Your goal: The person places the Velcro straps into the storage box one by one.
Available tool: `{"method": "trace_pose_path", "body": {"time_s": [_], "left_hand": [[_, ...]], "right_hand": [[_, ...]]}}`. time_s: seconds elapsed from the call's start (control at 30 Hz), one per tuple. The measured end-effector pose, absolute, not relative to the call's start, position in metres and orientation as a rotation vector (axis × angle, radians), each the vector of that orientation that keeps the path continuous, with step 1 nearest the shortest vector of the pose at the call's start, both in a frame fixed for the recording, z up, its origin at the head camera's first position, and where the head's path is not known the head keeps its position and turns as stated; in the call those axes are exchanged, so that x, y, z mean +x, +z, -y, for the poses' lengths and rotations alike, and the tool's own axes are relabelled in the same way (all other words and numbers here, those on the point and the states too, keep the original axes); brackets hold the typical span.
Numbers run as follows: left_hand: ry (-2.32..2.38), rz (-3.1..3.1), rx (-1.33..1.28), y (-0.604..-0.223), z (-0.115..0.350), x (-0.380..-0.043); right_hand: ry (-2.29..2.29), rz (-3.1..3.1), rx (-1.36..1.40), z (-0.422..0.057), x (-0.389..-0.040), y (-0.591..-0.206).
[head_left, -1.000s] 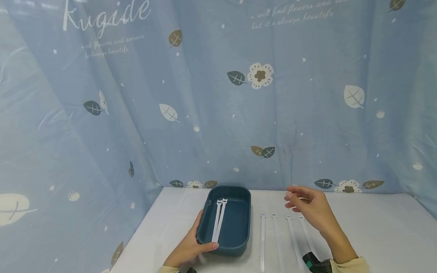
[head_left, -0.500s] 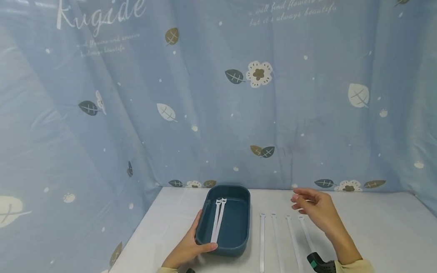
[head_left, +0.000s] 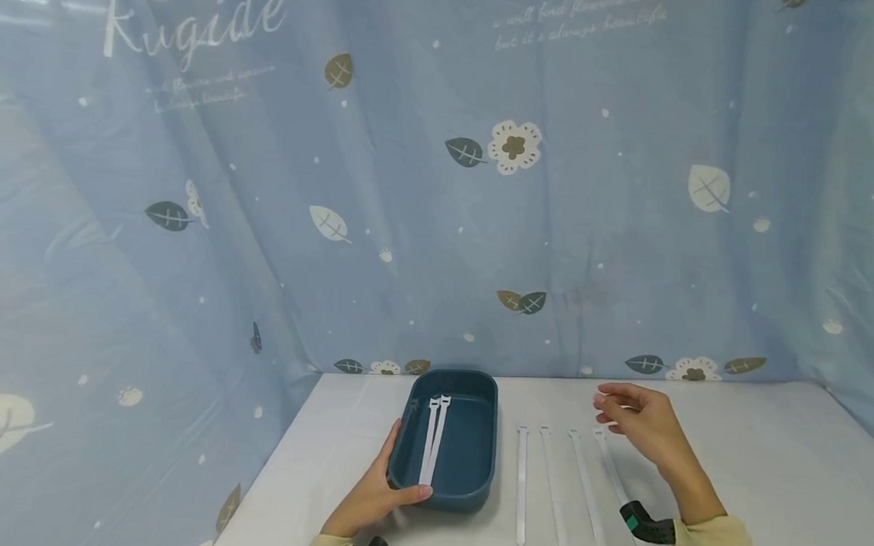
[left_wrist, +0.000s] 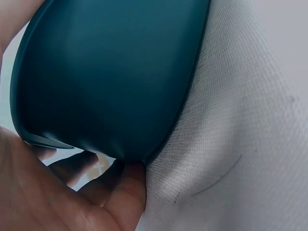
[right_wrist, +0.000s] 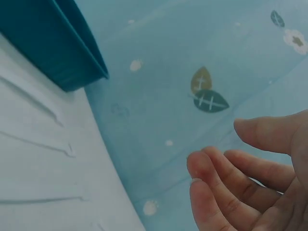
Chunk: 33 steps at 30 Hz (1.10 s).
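My left hand [head_left: 377, 491] grips a dark teal plastic bin [head_left: 483, 443] at its near left corner, thumb over the near rim and fingers along the left wall. Two white cable ties [head_left: 437, 440] with slotted heads lie side by side in the bin, reaching to the near rim by the thumb. In the left wrist view, fingertips [left_wrist: 130, 185] press low against the bin's wall. My right hand [head_left: 649, 424] hovers above the far end of the rightmost cable tie [head_left: 611, 467], its fingers loosely bent. The right wrist view shows nothing between thumb and fingers.
Several white cable ties [head_left: 521, 487] lie in a spaced row on the white tabletop [head_left: 792, 487], right of the bin, heads toward the back. A blue curtain [head_left: 413, 180] with leaf and flower prints hangs behind the table and along its left side.
My right hand has drifted to the right and slightly lower, away from the bin. The left hand keeps its grip on the bin, and the cable ties lie as before.
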<state>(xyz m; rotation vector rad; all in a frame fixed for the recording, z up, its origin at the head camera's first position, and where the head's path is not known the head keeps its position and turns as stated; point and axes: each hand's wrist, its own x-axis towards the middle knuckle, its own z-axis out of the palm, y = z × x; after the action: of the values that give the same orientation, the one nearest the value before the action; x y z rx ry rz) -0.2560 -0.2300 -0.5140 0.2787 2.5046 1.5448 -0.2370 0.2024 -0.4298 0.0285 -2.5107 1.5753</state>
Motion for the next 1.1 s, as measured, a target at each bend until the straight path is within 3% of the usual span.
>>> {"method": "trace_pose_path", "body": {"time_s": [0.63,1.1], "left_hand": [[1.580,-2.488,0.283,-0.518,0.230,-0.256],[1.587,-2.480,0.271,-0.521,0.230,-0.258]], "right_hand": [[1.561,2.670,-0.083,-0.224,-0.250,-0.467],[1.522,2.778,-0.201,-0.221,-0.253,-0.473]]}}
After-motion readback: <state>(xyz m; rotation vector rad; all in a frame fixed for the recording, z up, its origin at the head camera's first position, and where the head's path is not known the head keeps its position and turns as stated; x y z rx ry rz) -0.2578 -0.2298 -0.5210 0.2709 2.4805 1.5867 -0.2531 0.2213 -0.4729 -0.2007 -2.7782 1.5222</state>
